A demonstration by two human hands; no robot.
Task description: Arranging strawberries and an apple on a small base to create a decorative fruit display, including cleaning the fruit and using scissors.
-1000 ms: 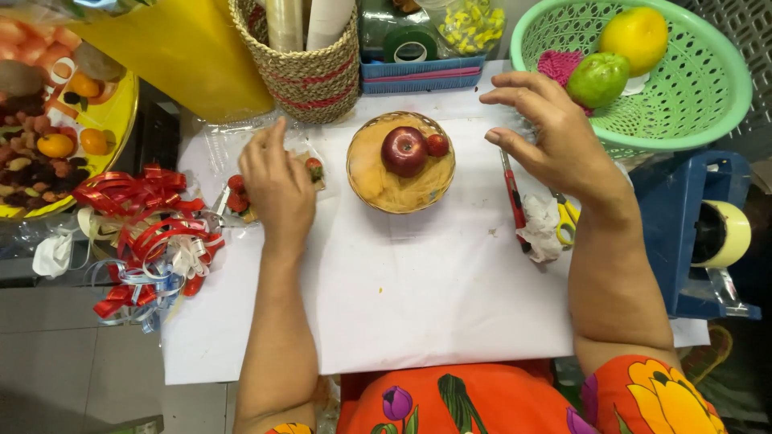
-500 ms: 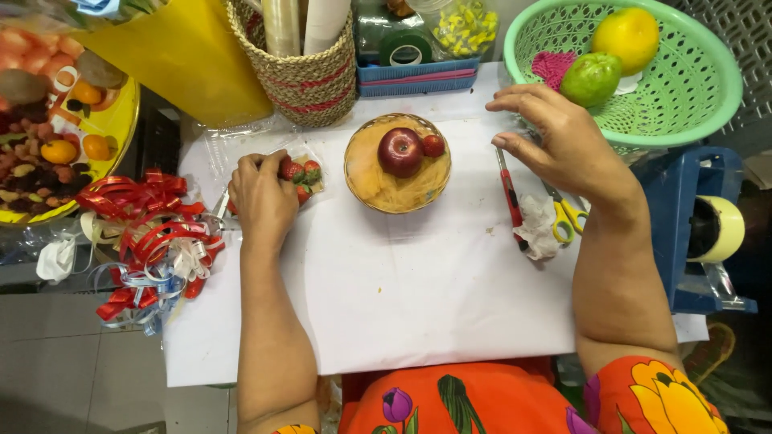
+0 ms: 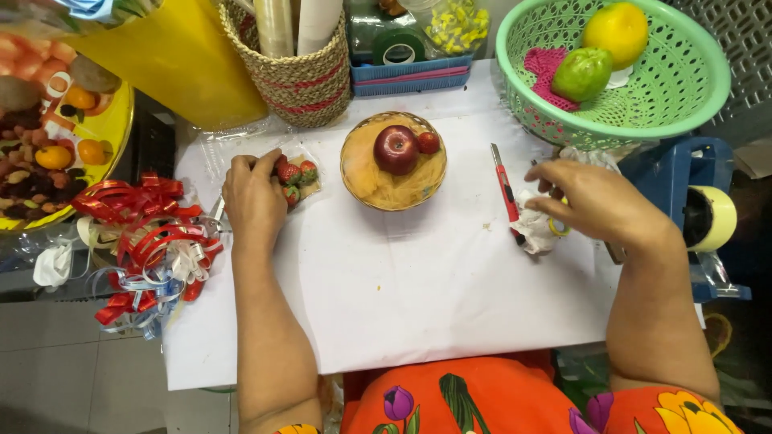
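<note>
Red strawberries [image 3: 296,178] lie under the curled left hand [image 3: 253,197], which closes on them, while the right hand [image 3: 591,201] rests loosely open on crumpled tissue [image 3: 532,225] beside the cutter [image 3: 504,189].

White-covered table [image 3: 418,305], grey tiled floor [image 3: 72,370]

left hand [image 3: 253,197]: I see its back only; the fingers curl over the strawberries [image 3: 296,175], so I cannot tell whether one is gripped.
right hand [image 3: 591,201]: fingertips sink into a crumpled white wad [image 3: 535,229]; what they pinch is hidden from me.
scissors [image 3: 556,227]: only a yellow loop shows under that hand.
fruit tray [image 3: 48,137]: cut off by the left edge.
tape roll [image 3: 712,217]: partly behind its blue holder.
my torso: runs off the bottom edge.
</note>
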